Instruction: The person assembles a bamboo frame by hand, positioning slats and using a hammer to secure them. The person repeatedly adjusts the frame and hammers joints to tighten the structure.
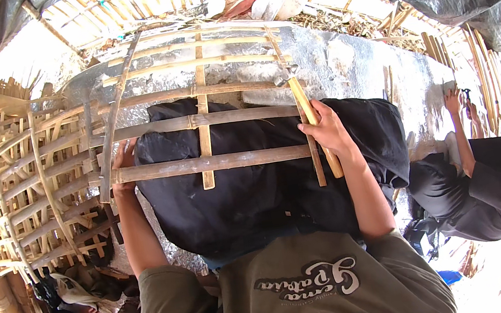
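The right hand's fingers [323, 123] curl closed around the yellow wooden handle of a hammer [318, 128], thumb beside the right rail of a bamboo frame [211, 121]. The left hand's fingers [123, 156] lie behind the slat ends at the frame's left edge, partly hidden, so how far they close cannot be told. The frame, long slats crossed by three rails, extends from above the person's black-covered lap [227, 213] out over the grey ground [341, 62]. Its left edge borders a stack of bamboo lattices [37, 185], leaving little room there; a pale, bag-like bundle [72, 286] sits below, its contents unclear. Past the right edge, open ground separates the frame from a co-worker [479, 178] with raised hands.
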Motion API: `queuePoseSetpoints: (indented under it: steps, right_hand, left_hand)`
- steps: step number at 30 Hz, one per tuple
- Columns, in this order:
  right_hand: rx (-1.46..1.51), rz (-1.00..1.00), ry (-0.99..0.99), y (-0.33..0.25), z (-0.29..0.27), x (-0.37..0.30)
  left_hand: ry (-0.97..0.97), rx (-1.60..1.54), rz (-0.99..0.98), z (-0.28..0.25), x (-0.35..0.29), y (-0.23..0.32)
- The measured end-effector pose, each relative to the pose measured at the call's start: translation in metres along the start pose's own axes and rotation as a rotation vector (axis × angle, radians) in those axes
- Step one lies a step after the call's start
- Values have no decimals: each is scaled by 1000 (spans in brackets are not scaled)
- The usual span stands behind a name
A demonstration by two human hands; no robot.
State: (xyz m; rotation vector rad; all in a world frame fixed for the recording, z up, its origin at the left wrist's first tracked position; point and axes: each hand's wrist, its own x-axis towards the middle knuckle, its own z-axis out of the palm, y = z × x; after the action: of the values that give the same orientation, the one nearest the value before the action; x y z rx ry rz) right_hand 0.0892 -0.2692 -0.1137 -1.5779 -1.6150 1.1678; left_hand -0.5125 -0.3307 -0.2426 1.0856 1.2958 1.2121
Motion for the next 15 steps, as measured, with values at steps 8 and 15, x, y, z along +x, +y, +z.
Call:
queuePoseSetpoints:
  steps: [8, 15]
  right_hand:
    - [-17, 79, -35, -20, -7, -4]
    - [-108, 80, -7, -33, -9, -7]
  left_hand:
    - [-353, -275, -226, 61, 102, 53]
    - [-571, -26, 188, 137, 124, 127]
